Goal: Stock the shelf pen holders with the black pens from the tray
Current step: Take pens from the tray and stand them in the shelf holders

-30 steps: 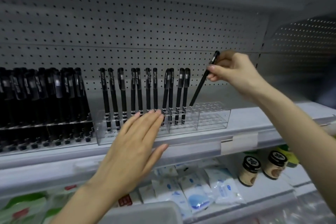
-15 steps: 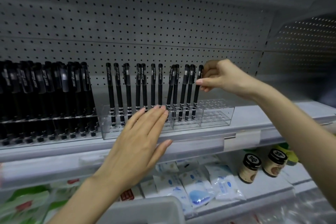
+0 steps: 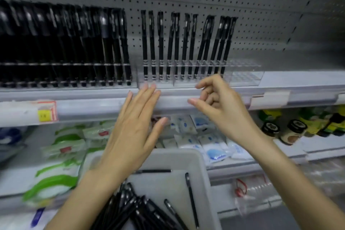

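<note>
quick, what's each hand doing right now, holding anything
Left hand: open, fingers straight, holding nothing.
Right hand: open, fingers loosely curled, holding nothing.

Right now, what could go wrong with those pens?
The right hand is empty and close to the clear holder; bumping it could tip the leaning pens. The left arm crosses the tray, so it might nudge the loose pens there.

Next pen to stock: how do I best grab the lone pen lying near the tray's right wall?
Pinch the lone pen across its mid-barrel, coming from above. It lies flat, apart from the pile, with bare tray floor on both sides.
</note>
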Available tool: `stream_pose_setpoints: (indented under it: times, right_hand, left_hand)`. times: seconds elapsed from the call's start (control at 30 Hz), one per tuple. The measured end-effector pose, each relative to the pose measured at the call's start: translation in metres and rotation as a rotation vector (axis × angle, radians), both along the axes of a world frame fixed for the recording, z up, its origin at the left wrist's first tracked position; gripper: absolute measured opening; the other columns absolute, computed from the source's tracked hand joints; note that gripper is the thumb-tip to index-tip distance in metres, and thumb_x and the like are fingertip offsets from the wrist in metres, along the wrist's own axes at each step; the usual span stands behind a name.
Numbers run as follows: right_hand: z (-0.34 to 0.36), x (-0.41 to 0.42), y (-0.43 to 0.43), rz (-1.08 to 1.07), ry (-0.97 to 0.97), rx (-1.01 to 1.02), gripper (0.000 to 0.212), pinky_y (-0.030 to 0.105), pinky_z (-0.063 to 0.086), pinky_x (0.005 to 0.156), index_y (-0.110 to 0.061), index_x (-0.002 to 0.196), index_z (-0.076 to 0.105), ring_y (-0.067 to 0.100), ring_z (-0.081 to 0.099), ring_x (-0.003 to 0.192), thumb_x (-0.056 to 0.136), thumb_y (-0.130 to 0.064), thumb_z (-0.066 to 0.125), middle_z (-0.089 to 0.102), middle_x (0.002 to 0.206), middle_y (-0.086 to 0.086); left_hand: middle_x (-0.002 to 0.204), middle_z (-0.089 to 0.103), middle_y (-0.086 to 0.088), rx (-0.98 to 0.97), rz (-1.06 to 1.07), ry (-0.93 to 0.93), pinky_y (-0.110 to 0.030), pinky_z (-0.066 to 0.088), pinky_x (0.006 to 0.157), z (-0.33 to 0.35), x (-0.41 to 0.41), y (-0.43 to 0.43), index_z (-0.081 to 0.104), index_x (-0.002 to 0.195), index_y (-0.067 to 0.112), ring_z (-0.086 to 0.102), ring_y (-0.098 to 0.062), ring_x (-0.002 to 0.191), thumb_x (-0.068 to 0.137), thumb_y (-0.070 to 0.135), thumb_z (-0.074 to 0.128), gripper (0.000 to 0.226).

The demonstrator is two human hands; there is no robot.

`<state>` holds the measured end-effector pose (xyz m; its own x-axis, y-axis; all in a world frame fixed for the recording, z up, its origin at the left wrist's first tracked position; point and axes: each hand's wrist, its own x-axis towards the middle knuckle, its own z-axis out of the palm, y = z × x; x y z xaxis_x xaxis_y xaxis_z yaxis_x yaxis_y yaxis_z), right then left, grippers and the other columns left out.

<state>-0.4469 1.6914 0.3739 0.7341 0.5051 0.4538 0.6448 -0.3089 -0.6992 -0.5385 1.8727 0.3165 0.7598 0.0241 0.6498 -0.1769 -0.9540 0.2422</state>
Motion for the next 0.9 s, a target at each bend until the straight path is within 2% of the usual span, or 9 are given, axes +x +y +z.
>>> stream_pose_setpoints:
  times: [0.1,0.17,0.23,0.37,0.47,0.57,0.7,0.9]
  right_hand:
    - [-0.052,-0.03,0.029,0.131,0.13,-0.033,0.025,0.019,0.045,0.063,-0.032,0.094,0.048,0.009,0.055,0.063,0.085,-0.022,0.069,0.056,0.079,-0.006]
    - [-0.095,-0.045,0.049,0.217,0.221,-0.168,0.025,0.017,0.044,0.064,-0.034,0.095,0.046,0.01,0.056,0.07,0.087,-0.025,0.067,0.056,0.086,-0.008]
    - [-0.138,-0.061,0.066,0.278,0.318,-0.318,0.023,0.017,0.044,0.069,-0.03,0.102,0.046,0.008,0.055,0.078,0.089,-0.029,0.065,0.054,0.095,-0.008]
    - [-0.2,-0.078,0.09,0.276,0.432,-0.441,0.028,0.019,0.045,0.076,-0.018,0.11,0.052,0.01,0.056,0.089,0.088,-0.029,0.066,0.056,0.1,-0.003]
    - [-0.227,-0.081,0.102,0.245,0.429,-0.547,0.03,0.017,0.042,0.076,-0.016,0.112,0.056,0.009,0.054,0.093,0.089,-0.034,0.064,0.056,0.105,-0.004]
    - [-0.245,-0.086,0.106,0.214,0.384,-0.593,0.033,0.023,0.043,0.086,-0.016,0.115,0.058,0.013,0.053,0.103,0.089,-0.036,0.063,0.052,0.11,-0.002]
    - [-0.255,-0.089,0.106,0.148,0.371,-0.576,0.037,0.023,0.041,0.094,-0.015,0.118,0.058,0.015,0.051,0.11,0.088,-0.035,0.065,0.046,0.111,-0.001]
    - [-0.259,-0.096,0.106,0.109,0.325,-0.606,0.041,0.025,0.041,0.093,-0.018,0.125,0.055,0.014,0.047,0.114,0.089,-0.037,0.063,0.052,0.117,-0.002]
  left_hand:
    - [0.157,0.025,0.001,-0.14,0.075,0.039,-0.029,0.003,0.12,-0.033,-0.042,0.018,0.032,0.149,0.013,0.013,-0.009,0.147,0.1,0.046,0.029,0.058]
    - [0.157,0.024,0.004,-0.245,0.166,0.096,-0.026,0.003,0.119,-0.065,-0.069,0.032,0.032,0.149,0.016,0.012,-0.005,0.146,0.099,0.046,0.031,0.058]
    - [0.156,0.024,0.01,-0.343,0.253,0.165,-0.029,0.009,0.118,-0.097,-0.098,0.045,0.032,0.148,0.02,0.012,0.0,0.145,0.097,0.05,0.03,0.059]
    - [0.152,0.014,0.03,-0.484,0.366,0.23,-0.025,0.013,0.117,-0.137,-0.14,0.059,0.027,0.147,0.034,0.01,0.007,0.142,0.093,0.058,0.029,0.059]
    - [0.15,0.012,0.032,-0.539,0.429,0.287,-0.025,0.013,0.117,-0.155,-0.154,0.063,0.021,0.144,0.04,0.008,0.011,0.141,0.096,0.058,0.031,0.053]
    - [0.152,0.01,0.028,-0.564,0.421,0.383,-0.013,0.006,0.114,-0.173,-0.16,0.061,0.016,0.147,0.037,0.003,0.014,0.139,0.096,0.057,0.031,0.057]
    - [0.153,0.006,0.027,-0.596,0.413,0.459,-0.002,-0.001,0.107,-0.18,-0.162,0.06,0.008,0.15,0.037,-0.001,0.018,0.137,0.092,0.054,0.034,0.065]
    - [0.155,0.002,0.028,-0.623,0.395,0.473,-0.001,-0.002,0.107,-0.18,-0.162,0.06,0.003,0.151,0.035,-0.002,0.014,0.139,0.093,0.054,0.033,0.068]
